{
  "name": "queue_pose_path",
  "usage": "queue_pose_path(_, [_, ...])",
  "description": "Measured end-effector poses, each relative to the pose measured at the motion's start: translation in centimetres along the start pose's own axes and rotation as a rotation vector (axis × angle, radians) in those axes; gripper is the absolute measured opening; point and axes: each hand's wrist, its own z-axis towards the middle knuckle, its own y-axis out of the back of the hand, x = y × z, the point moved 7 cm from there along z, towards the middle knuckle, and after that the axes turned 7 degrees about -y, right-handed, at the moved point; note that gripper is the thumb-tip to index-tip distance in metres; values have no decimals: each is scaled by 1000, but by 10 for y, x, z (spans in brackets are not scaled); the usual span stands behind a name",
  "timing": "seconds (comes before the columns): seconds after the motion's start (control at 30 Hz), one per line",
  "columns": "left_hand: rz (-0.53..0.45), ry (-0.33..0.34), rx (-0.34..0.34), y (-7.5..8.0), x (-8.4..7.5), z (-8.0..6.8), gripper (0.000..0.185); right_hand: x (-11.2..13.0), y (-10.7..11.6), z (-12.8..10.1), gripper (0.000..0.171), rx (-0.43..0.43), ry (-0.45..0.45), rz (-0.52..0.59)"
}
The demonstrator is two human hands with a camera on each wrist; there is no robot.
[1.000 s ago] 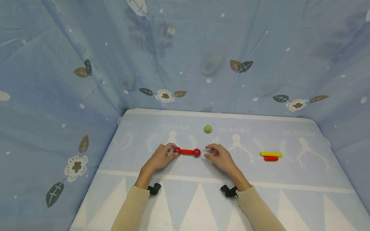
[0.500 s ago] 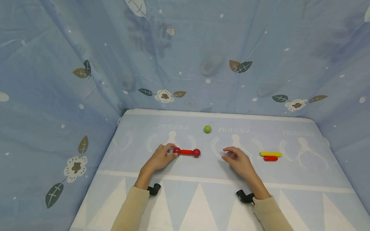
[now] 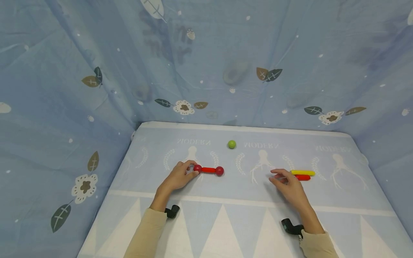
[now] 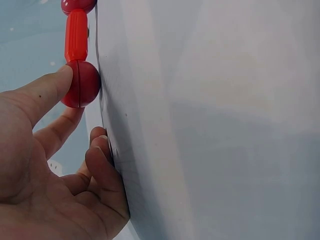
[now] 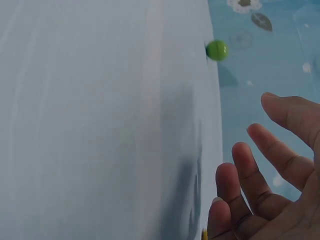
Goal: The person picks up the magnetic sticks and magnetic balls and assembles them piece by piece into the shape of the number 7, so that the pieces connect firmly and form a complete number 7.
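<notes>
Red plastic, a two-ball dumbbell piece point(image 3: 208, 170), lies mid-table, the left hand point(image 3: 176, 177) pinching its left ball. The right hand point(image 3: 289, 186), fingers relaxed and holding nothing, hovers just beside the red stick point(image 3: 302, 177) and yellow stick point(image 3: 302, 172) toward the table's right edge. A clumsy touch could nudge both sticks apart, or roll them.

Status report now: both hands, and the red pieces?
Left hand holds red two-ball rod. Right hand open beside short red stick. Nothing between.
</notes>
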Motion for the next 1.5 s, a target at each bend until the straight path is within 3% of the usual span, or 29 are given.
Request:
queue_pose_path(0.17, [-7, -1, 2, 0, 0, 0, 29, -14, 22, -9, 46, -27, -61, -27])
queue_pose_path(0.47, [8, 10, 1, 0, 1, 0, 29, -39, 52, -21, 46, -113, -89, -21])
queue_pose_path(0.63, [8, 6, -2, 1, 1, 0, 30, -50, 66, -21, 42, -159, -96, -28])
queue_pose_path(0.77, [3, 2, -4, 1, 1, 0, 30, -59, 75, -20, 46, -185, -153, -51])
queue_pose_path(1.03, [-6, 1, 1, 0, 0, 0, 29, -74, 84, -14, 48, -216, -241, -99])
queue_pose_path(1.5, [5, 11, 4, 0, -1, -1, 30, -80, 82, -7, 47, -231, -234, -137])
